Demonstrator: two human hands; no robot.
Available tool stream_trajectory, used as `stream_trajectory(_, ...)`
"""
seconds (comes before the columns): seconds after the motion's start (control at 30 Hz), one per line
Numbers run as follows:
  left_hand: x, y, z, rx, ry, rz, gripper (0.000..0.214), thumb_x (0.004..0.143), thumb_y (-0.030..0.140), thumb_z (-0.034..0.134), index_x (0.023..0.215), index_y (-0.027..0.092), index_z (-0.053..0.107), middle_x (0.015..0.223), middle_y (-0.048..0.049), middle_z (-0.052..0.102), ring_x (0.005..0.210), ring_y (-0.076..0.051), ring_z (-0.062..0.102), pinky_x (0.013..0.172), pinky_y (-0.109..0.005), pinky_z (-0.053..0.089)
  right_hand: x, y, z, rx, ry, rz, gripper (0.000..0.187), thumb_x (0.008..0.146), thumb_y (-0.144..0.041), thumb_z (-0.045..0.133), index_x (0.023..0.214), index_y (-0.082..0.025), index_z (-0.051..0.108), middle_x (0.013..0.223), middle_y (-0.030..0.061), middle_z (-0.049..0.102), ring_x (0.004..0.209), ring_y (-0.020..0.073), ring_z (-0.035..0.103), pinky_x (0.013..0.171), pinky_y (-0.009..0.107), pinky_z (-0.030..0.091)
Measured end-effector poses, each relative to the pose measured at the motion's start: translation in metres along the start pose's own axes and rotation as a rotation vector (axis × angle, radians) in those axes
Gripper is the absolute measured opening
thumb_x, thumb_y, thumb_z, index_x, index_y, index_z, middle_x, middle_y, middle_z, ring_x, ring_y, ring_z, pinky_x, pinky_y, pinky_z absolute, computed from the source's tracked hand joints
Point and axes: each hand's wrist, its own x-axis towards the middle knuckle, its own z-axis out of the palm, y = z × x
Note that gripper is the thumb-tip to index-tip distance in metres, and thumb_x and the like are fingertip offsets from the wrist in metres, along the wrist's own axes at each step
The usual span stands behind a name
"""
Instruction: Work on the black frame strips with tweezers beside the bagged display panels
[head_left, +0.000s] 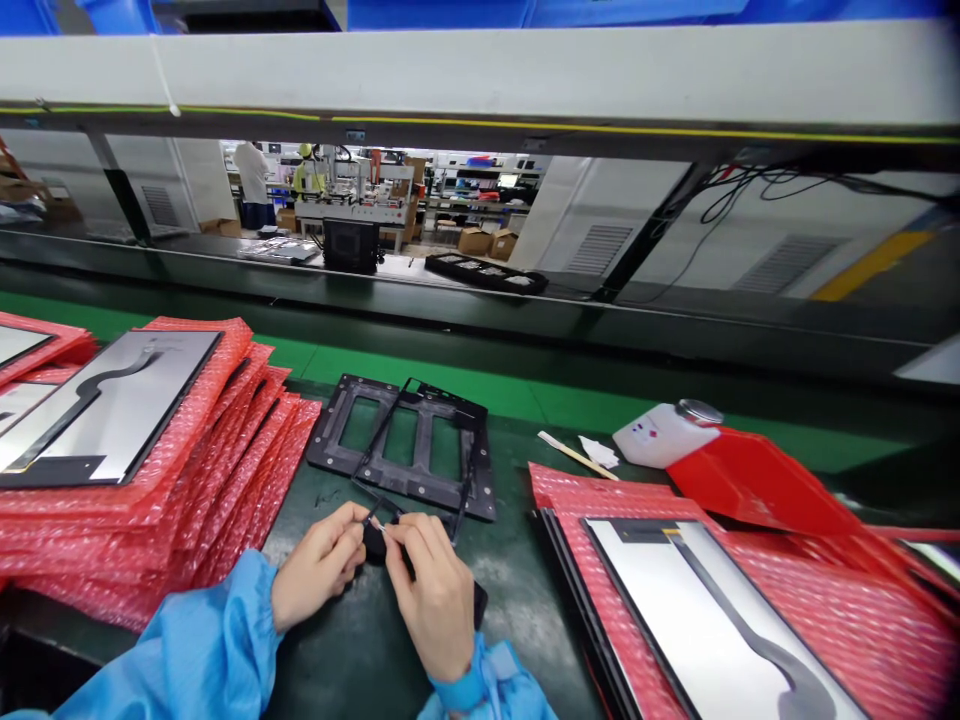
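Observation:
My left hand [319, 562] and my right hand [429, 585] meet at the near corner of a thin black rectangular frame [409, 430]. Both hands pinch that corner, with a small pale bit between the fingertips that I cannot make out. The thin frame is tilted up over a black fixture plate [337, 440] with rectangular windows, which lies flat on the dark mat. A small dark object sits under my right palm, mostly hidden. Blue sleeves cover both wrists.
A stack of red bubble-wrap sheets [225, 440] topped by a silver panel [112, 400] lies at the left. Another silver panel [697, 610] on red wrap lies at the right. Beyond it are a red tray [750, 480], a white bottle [660, 432] and a wooden stick [574, 455]. A conveyor runs behind.

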Motion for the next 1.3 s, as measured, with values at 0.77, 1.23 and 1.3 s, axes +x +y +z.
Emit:
stream_trajectory(0.77, 0.001, -0.005, -0.003, -0.027, -0.011, -0.011, 0.036, 0.093, 0.054, 0.041, 0.105, 0.02, 0.043, 0.061, 0.0096, 0.03, 0.041, -0.004, 0.018, 0.036, -0.014, 0.012, 0.006, 0.003, -0.012, 0.022, 0.169, 0.013, 0.009, 0.091, -0.01, 0.053, 0.091, -0.018, 0.057, 0.089, 0.0047, 0.057, 0.085, 0.017, 0.052, 0.073, 0.03, 0.044)
stream_trajectory(1.23, 0.0, -0.001, -0.001, -0.021, 0.011, -0.004, 0.038, 0.091, 0.057, 0.043, 0.103, 0.02, 0.044, 0.061, 0.0093, 0.032, 0.042, -0.004, 0.02, 0.037, -0.013, 0.013, 0.0, -0.002, -0.002, -0.049, 0.012, 0.001, 0.008, 0.094, -0.016, 0.049, 0.096, -0.019, 0.057, 0.093, 0.0048, 0.06, 0.087, 0.0184, 0.055, 0.073, 0.03, 0.046)
stream_trajectory(1.3, 0.0, 0.0, -0.001, -0.02, 0.013, -0.004, 0.039, 0.09, 0.057, 0.044, 0.103, 0.02, 0.044, 0.061, 0.0093, 0.032, 0.042, -0.003, 0.02, 0.037, -0.013, 0.013, 0.002, -0.002, -0.002, -0.065, 0.02, -0.004, 0.009, 0.094, -0.017, 0.048, 0.095, -0.019, 0.058, 0.092, 0.0047, 0.06, 0.087, 0.0184, 0.055, 0.073, 0.03, 0.046)
